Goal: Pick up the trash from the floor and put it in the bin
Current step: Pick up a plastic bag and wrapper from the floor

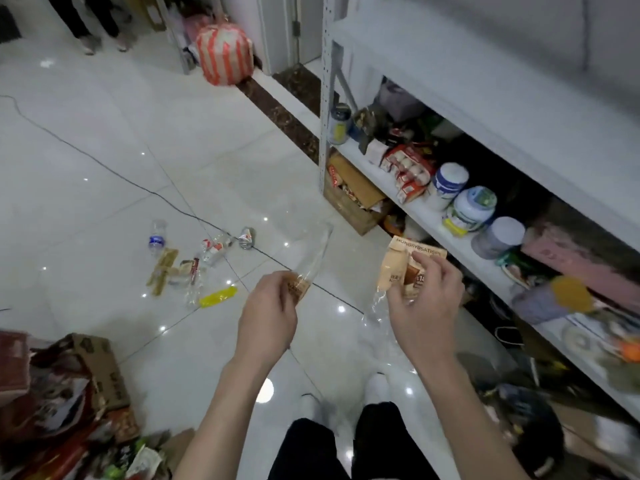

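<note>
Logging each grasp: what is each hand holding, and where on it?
Left hand pinches a clear wrapper by its lower end. Right hand grips a tan snack packet at its lower right side.

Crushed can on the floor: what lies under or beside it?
A black cable runs past the crushed can, seemingly under it; the contact point is hidden. A crushed bottle lies beside it.

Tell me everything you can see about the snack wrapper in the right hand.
The snack wrapper is a crinkled packet, tan and brown as it looks, with dark printed lettering along its top edge and a clear plastic tail hanging below. It looks like thin plastic film, seemingly empty. It is held upright in the air above the tiled floor, beside the shelf. The right hand pinches it, fingers across its front. Nothing else touches it.
</note>
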Tool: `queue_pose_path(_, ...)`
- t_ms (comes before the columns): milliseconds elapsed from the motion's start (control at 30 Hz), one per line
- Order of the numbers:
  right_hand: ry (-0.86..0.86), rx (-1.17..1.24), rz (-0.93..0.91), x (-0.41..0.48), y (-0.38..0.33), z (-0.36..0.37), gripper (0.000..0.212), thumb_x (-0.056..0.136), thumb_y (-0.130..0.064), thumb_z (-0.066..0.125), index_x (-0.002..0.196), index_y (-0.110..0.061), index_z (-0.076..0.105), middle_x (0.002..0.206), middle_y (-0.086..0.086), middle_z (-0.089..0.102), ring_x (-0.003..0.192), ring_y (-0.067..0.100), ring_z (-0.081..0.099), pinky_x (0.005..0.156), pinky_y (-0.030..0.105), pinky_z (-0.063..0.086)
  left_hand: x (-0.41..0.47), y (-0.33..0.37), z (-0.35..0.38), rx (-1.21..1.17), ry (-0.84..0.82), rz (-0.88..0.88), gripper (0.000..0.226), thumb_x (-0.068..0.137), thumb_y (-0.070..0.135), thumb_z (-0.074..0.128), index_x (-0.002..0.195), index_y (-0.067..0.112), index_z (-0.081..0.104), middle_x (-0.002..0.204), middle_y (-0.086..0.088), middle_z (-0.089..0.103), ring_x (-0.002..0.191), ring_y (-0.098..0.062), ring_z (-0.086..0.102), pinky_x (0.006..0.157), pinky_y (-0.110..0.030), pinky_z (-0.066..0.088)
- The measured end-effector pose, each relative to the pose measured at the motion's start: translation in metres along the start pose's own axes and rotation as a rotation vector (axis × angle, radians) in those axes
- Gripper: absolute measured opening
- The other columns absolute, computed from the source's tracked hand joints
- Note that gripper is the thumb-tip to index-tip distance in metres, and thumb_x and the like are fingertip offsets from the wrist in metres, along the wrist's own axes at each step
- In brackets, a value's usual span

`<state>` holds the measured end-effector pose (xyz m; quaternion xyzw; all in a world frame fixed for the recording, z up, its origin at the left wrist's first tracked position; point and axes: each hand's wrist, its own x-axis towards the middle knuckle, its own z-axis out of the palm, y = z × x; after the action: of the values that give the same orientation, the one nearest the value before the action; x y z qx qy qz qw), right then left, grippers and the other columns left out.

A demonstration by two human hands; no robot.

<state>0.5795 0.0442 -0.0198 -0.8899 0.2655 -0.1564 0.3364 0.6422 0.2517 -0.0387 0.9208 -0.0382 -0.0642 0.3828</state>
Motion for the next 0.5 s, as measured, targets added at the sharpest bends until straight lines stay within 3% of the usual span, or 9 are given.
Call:
queue_pose_path(100,0.078,-0.015,0.099,-0.020,0.041,-0.043,0.053,0.087,-0.016,0.071,0.136,-0.014,0.052,0.143,0.011,0.038,0.130,0.025,0.034,0.100,0.020,0.023,-0.022,0.035,0.031,-0.015,-0.076,0.073,0.031,0.096,0.009,0.043,0.113,0.022,0.065,0.107,0.007,0.065,0.085,-0.006,0.060,0.060,-0.006,0.042)
queue_pose_path(200,0.140,-0.013,0.210,-0.041,0.087,-0.086,0.054,0.087,-0.016,0.070,0.137,-0.016,0.052,0.145,0.010,0.035,0.133,0.024,0.031,0.099,0.018,0.020,-0.048,0.074,0.066,-0.012,-0.149,0.139,0.030,0.097,0.008,0.044,0.114,0.019,0.065,0.106,0.005,0.064,0.080,-0.001,0.059,0.057,0.001,0.039)
queue_pose_path(333,0.207,0.009,0.316,-0.069,0.158,-0.142,0.055,0.086,-0.018,0.070,0.138,-0.017,0.052,0.145,0.008,0.035,0.136,0.026,0.032,0.107,0.025,0.023,-0.089,0.118,0.130,0.022,-0.265,0.195,0.030,0.098,0.012,0.043,0.115,0.021,0.065,0.105,0.004,0.066,0.076,-0.006,0.061,0.059,-0.007,0.042)
queue_pose_path(500,0.295,0.035,0.463,-0.106,0.253,-0.222,0.054,0.086,-0.018,0.069,0.138,-0.016,0.053,0.145,0.010,0.038,0.134,0.025,0.034,0.106,0.022,0.022,-0.157,0.179,0.226,0.023,-0.465,0.152,0.028,0.099,0.013,0.039,0.112,0.023,0.062,0.094,0.000,0.068,0.045,-0.017,0.066,0.053,-0.031,0.053)
